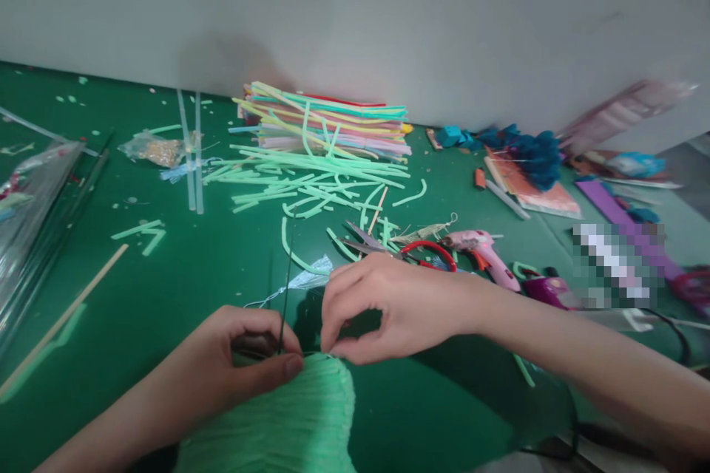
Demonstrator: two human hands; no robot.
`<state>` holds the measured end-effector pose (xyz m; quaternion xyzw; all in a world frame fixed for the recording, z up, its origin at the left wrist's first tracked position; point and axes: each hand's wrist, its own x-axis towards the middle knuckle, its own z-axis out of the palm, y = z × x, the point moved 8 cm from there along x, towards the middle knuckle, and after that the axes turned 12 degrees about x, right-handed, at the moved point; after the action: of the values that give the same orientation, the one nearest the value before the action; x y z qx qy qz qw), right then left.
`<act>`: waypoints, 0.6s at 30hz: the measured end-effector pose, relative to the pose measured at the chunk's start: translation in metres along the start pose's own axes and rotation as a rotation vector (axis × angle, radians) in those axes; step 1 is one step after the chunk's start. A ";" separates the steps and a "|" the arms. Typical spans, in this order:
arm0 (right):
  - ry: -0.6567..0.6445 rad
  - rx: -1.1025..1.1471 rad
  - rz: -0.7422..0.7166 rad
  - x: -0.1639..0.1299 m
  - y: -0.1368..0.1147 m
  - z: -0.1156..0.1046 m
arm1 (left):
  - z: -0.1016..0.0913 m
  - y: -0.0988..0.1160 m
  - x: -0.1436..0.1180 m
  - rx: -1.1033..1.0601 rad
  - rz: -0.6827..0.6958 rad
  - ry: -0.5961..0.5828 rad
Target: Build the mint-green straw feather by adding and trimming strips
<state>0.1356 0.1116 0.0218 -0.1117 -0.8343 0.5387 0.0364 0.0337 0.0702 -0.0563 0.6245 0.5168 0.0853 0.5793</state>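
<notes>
Nearest the camera, at the bottom centre of the head view, sits a pale green bundle of tightly packed, ribbed paper-like strands (pixel 282 421), rounded at its top.

The left hand (pixel 244 358) rests on the top left of this bundle, fingers curled, thumb and forefinger pressed together around a thin dark wire (pixel 285 295) that rises straight up from the bundle's top.

The right hand (pixel 388 307) comes in from the right, just beside the left hand. Its thumb and forefinger are pinched together at the bundle's top edge, gripping something too fine to make out; the other fingers arch loosely above.

Everything lies on a dark green table surface (pixel 183 266). Just beyond the right hand lie red-handled metal scissors (pixel 399 247), and to their right a pink plastic glue gun (pixel 482 251). Farther behind the bundle, loose mint green straw pieces (pixel 310 188) are scattered, and behind them, against the white wall (pixel 388 7), is a stack of multicoloured plastic straws (pixel 333 126).

Far left of the bundle lies a long thin wooden stick (pixel 66 314) and a clear plastic packet (pixel 27 199). Far right of the bundle are a blue fluffy paper cluster (pixel 526 151) and a purple strip (pixel 626 225), partly covered by a blurred patch. No writing or brand name is legible anywhere.
</notes>
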 end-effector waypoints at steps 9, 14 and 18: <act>-0.120 -0.102 -0.035 0.008 -0.001 0.002 | 0.000 -0.002 0.001 0.005 -0.001 -0.022; -0.121 -0.132 -0.064 0.007 -0.001 0.003 | -0.001 -0.002 0.001 -0.004 -0.016 -0.022; -0.039 -0.143 -0.103 0.006 0.000 0.001 | -0.001 -0.002 0.002 -0.007 -0.015 -0.029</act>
<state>0.1295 0.1120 0.0206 -0.0604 -0.8757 0.4774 0.0397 0.0331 0.0716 -0.0581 0.6198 0.5128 0.0737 0.5895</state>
